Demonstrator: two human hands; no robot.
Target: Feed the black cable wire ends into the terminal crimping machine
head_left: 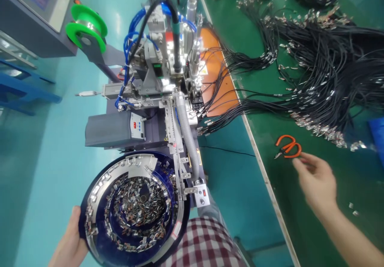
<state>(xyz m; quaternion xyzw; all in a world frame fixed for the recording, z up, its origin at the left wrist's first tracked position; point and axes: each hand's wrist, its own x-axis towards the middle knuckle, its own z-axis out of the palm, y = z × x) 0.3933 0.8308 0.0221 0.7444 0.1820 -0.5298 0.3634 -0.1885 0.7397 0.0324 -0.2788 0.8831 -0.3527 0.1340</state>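
My left hand (69,241) is at the outer left rim of a dark blue feeder bowl (82,219). One digit lies along the rim, the other fingers are partly hidden by the bowl, and the hand looks closed on its edge. Small metal terminals (141,199) fill the bowl's middle and lie along its spiral track. Over the green table, my right hand (318,179) pinches the handle end of small orange-handled wire cutters (289,147) between thumb and index finger. The cutters' jaws point left, toward the table edge.
A terminal machine (159,59) with blue air hoses stands ahead, beside a green wire spool (87,27) and a grey controller (111,130). Black cables (324,67) with metal ends spread over the green table (270,131) from an orange plate (222,95). Checked cloth (207,243) shows below.
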